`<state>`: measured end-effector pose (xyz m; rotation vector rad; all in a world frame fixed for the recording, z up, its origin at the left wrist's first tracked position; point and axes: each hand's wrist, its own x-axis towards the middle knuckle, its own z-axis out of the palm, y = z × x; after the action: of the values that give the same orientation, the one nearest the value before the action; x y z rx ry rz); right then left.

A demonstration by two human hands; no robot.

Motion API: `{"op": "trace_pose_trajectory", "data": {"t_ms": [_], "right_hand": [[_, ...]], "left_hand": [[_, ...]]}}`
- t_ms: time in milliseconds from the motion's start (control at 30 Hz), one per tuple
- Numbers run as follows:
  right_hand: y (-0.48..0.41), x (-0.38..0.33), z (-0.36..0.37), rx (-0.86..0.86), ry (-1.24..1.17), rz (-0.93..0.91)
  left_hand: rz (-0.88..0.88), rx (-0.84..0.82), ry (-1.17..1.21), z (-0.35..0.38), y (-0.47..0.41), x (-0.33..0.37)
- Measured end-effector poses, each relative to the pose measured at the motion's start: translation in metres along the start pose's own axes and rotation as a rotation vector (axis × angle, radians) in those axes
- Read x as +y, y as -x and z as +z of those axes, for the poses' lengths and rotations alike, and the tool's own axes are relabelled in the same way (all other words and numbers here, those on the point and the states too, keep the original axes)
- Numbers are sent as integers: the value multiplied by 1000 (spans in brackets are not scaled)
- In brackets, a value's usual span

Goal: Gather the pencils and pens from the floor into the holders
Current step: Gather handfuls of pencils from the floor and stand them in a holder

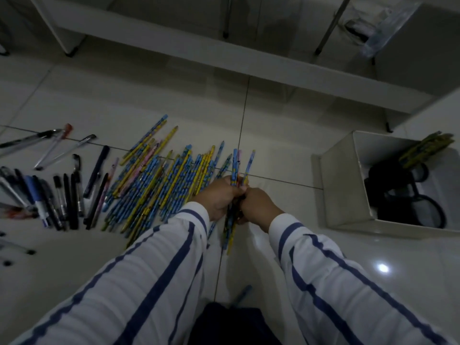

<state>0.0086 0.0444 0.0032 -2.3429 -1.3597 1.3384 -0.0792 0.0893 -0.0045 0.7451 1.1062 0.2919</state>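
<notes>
A wide spread of blue, yellow and pink patterned pencils (159,183) lies on the pale floor tiles. To its left lie several dark and clear pens (62,192). My left hand (219,197) and my right hand (258,205) meet at the right end of the spread, both closed around one bundle of pencils (232,220) whose ends stick out above and below the fists. At the right a white box (341,185) contains black mesh holders (408,197), and one holder has a bunch of yellow pencils (425,145) standing in it.
A white shelf board (199,48) runs across the back on thin legs. A crumpled plastic bag (383,26) lies at the upper right. One blue pencil (242,295) lies near my dark trouser knee (231,324). Black furniture feet (7,262) stand at the far left.
</notes>
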Motion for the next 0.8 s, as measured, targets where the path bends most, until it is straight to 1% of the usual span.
{"op": "trace_pose_trajectory", "data": {"t_ms": [67,100,233,267,300,367,467,667,733,800], "right_hand": [[7,7,1,80,-150,11],[10,9,1,89,-233,27],[27,18,-1,53,-716,128],[32,21,-1,42,-771,123],[39,24,0,26,-775,111],[50,31,2,-13,-694,87],[61,43,9,-86,-453,37],[72,54,19,-224,120,-225],[74,57,25,-266,243,-315],[77,62,34,-294,304,-401]], "left_hand": [[8,-2,-32,4,4,1],[18,10,-54,7,4,1],[72,88,-183,21,14,5],[72,107,-201,24,17,4],[61,124,-206,26,21,2],[26,149,-186,27,28,-5],[-29,195,-170,25,41,-23],[-109,265,-107,21,64,-52],[-125,313,-106,18,71,-62],[-148,376,-96,14,78,-71]]}}
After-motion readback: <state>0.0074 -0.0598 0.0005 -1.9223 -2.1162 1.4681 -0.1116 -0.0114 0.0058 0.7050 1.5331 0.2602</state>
